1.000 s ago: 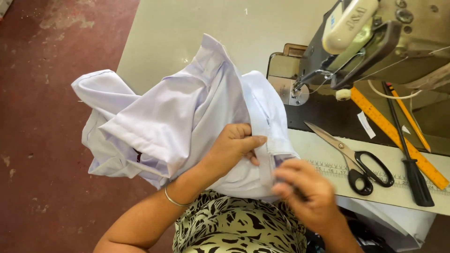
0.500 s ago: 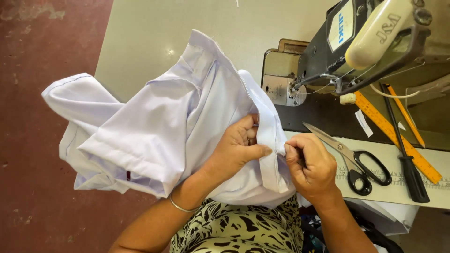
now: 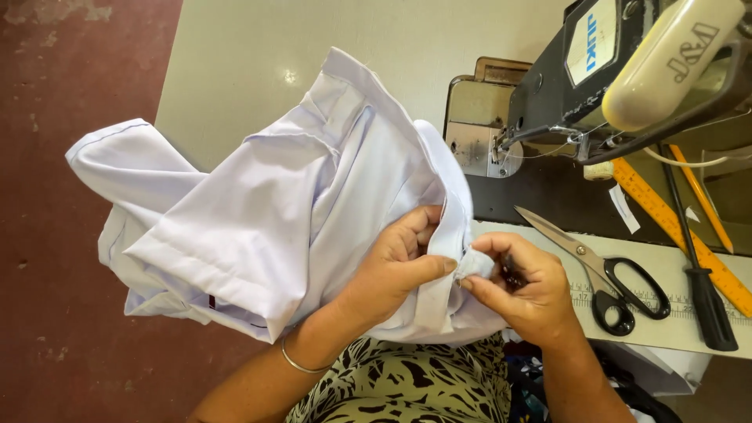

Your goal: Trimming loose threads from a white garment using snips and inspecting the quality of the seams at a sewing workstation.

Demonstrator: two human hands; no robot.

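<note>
Two bare hands work on one white garment (image 3: pixel 298 227) in the head view, the only view supplied. The garment is bunched over the person's lap at the near edge of the bench (image 3: pixel 258 63), its bulk hanging to the left above the red floor (image 3: pixel 70 235). The left hand (image 3: pixel 392 266) is closed on a folded band of the cloth, thumb pressed along the fold; the right hand (image 3: pixel 521 286) has its fingers (image 3: pixel 478 286) pinched shut on the end of the same band, with a small dark object partly hidden in its palm that cannot be identified. A thin bangle (image 3: pixel 301 364) sits on the left wrist. By judgement, the fabric is light, soft and limp, creases readily, and offers no stiff edge except at stitched hems and the doubled band; those seams are the firmest places to take hold, as loose panels would slip and drape. To the right, on the bench, lie black-handled scissors (image 3: pixel 603 274), closed, just beside the right hand, then a black-handled screwdriver (image 3: pixel 701 266), an orange ruler (image 3: pixel 677 235) and an orange pencil (image 3: pixel 701 196) farther right. A sewing machine (image 3: pixel 627 70) stands at the far right, its needle plate (image 3: pixel 474 129) bare. No containers are visible in this view.
</note>
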